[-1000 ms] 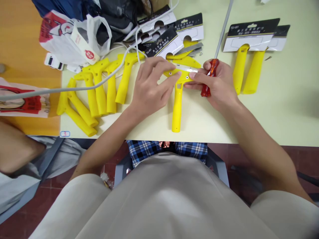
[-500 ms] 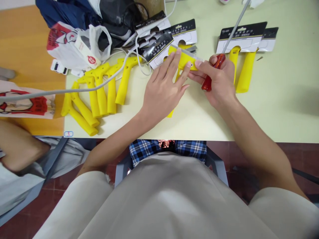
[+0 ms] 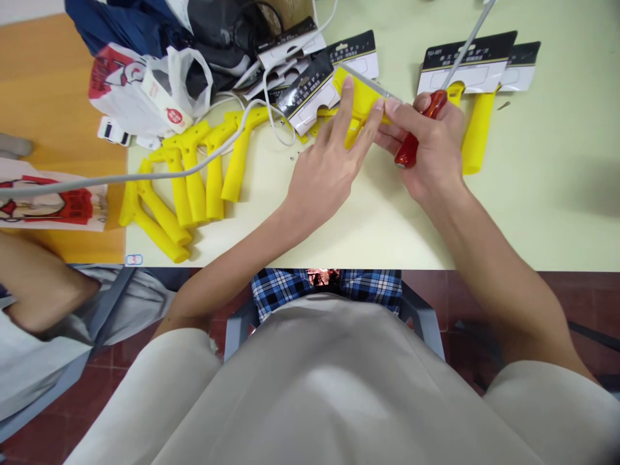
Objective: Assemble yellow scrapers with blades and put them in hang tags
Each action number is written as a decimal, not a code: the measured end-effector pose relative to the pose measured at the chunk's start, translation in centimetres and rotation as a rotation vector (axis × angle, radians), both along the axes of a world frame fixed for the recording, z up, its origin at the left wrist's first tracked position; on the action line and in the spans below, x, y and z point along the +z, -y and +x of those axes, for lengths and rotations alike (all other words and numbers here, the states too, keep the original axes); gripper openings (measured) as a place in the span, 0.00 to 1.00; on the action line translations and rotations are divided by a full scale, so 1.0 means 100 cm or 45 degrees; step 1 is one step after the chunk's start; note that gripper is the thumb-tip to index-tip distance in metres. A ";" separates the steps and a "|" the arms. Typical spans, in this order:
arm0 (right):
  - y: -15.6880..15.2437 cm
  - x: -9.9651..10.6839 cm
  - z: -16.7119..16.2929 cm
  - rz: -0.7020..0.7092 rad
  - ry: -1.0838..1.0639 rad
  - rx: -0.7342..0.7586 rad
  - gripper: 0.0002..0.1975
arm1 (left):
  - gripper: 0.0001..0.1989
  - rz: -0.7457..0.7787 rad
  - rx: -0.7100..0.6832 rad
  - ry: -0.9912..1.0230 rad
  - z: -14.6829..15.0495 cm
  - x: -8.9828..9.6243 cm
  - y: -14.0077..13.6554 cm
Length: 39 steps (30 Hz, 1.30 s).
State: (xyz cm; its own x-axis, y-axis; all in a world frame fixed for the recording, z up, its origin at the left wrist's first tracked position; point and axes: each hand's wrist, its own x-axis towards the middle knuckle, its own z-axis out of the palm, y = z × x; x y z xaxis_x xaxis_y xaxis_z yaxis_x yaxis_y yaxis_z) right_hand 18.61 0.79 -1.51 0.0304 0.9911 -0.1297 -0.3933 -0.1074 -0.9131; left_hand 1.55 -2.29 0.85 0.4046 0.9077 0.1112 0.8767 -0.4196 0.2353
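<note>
My left hand (image 3: 324, 171) holds a yellow scraper (image 3: 362, 97), with its index and middle fingers laid across the head and the rest partly hidden. A thin metal blade (image 3: 371, 84) runs along the head's upper edge. At the right end of that blade, the thumb and fingers of my right hand (image 3: 431, 139) pinch the corner. The same right hand grips a screwdriver with a red handle (image 3: 408, 150); its long grey shaft (image 3: 467, 46) points up and away. Close to the left fingers lies a black and white printed card (image 3: 307, 93).
Several yellow scraper handles (image 3: 194, 181) lie at the left of the pale table (image 3: 547, 206). Carded scrapers (image 3: 477, 139) rest at the right. A grey cable (image 3: 159, 174) crosses the left side near a plastic bag (image 3: 121, 90). A seated person's arm (image 3: 43, 284) shows at left.
The scraper has tilted in my hands and its yellow face shows more broadly. My left fingers have spread and shifted slightly right. My right hand still has the screwdriver, moved a little right.
</note>
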 end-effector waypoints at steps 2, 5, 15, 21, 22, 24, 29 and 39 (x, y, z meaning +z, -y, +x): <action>0.003 0.006 -0.002 0.035 -0.015 0.011 0.33 | 0.49 0.035 0.015 -0.045 0.001 0.000 -0.002; 0.009 0.017 -0.006 0.109 -0.085 0.007 0.34 | 0.48 0.033 -0.001 0.097 -0.001 -0.003 -0.011; 0.017 0.047 -0.011 0.175 0.141 0.257 0.48 | 0.34 -0.667 0.142 1.892 -0.013 -0.002 -0.021; 0.018 0.041 -0.020 0.103 0.103 0.116 0.41 | 0.23 -0.869 0.154 1.986 -0.040 -0.022 -0.041; 0.016 0.038 -0.019 0.110 0.128 0.084 0.41 | 0.22 -0.878 0.138 1.969 -0.046 -0.026 -0.042; 0.010 0.029 -0.015 0.126 0.191 0.020 0.40 | 0.21 -0.902 0.086 1.967 -0.057 -0.033 -0.043; -0.004 0.003 0.000 0.207 0.570 -0.049 0.36 | 0.29 -0.915 0.072 1.935 -0.077 -0.035 -0.041; -0.016 -0.012 0.028 0.257 1.112 0.124 0.34 | 0.39 -0.859 0.140 1.848 -0.091 -0.029 -0.045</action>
State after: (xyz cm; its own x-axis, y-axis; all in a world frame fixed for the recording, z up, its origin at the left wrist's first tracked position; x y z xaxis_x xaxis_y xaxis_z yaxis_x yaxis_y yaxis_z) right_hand 21.45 2.37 -2.75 -0.0488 0.9958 0.0774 0.4516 0.0911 -0.8876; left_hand -7.57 2.16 -2.09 0.2511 0.9638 -0.0894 -0.2248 0.1479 0.9631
